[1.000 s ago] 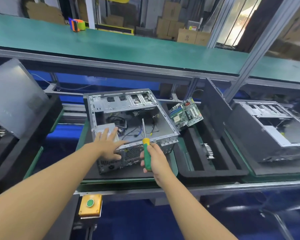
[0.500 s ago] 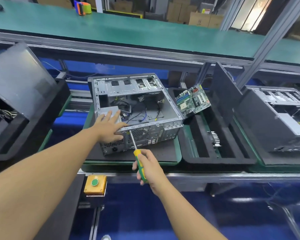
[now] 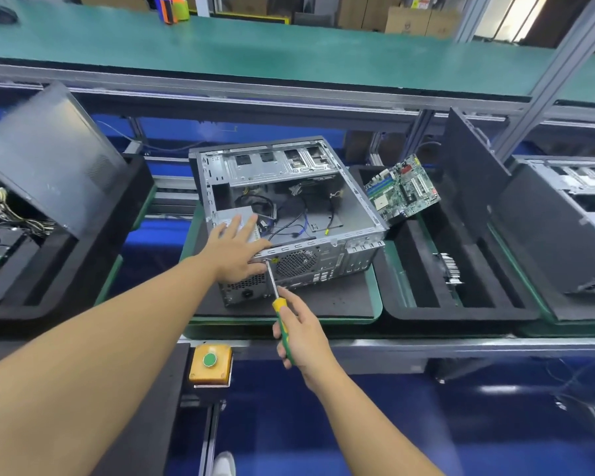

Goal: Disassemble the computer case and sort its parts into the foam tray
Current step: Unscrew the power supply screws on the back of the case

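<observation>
Gripping screwdriver against computer case

One head cam, wide-angle, edges bowed.
Looks forward and down from above the near rail of the line; computer case mid-frame, within arm's reach; green upper bench spans the top, blue floor the bottom.

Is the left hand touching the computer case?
Touching. Head view shows the left hand resting flat on the computer case, fingers over its near top edge.
</observation>
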A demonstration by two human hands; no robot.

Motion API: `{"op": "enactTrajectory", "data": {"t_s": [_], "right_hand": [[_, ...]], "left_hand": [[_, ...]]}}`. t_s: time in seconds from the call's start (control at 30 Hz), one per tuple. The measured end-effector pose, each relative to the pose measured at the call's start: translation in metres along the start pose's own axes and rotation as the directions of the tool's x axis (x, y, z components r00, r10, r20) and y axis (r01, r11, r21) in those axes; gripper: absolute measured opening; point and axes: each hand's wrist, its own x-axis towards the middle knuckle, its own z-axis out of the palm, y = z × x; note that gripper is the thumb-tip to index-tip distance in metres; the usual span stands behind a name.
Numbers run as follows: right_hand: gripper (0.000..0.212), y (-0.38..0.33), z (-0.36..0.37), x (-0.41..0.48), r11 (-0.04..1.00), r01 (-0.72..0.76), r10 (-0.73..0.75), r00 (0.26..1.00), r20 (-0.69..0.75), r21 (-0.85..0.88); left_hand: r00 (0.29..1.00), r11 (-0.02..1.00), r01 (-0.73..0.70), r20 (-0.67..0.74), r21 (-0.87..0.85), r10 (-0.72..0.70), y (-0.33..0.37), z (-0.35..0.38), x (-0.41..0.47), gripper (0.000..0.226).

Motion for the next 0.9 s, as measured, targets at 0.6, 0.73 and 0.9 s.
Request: {"op": "enactTrajectory", "data": {"t_s": [0.6, 0.73, 0.9], "right_hand": [[0.029, -0.001, 0.002, -0.001, 0.996, -0.077, 0.078, 0.997, -0.025, 0.049], [0.025, -0.005, -0.007, 0.003, 0.890, -0.288, 0.253, 0.957, 0.142, 0.354], [0.026, -0.004, -0.008, 0.003, 0.703, -0.451, 0.298, 0.889, 0.347, 0.550]], "left_hand": [[1.000, 1.000, 0.003, -0.017, -0.025, -0.004, 0.003, -0.004, -0.004, 0.053], [1.000, 1.000, 0.003, -0.018, -0.026, -0.003, 0.003, -0.004, -0.004, 0.053], [1.000, 1.000, 0.003, -0.023, -0.013, -0.004, 0.002, -0.003, -0.003, 0.054]]}}
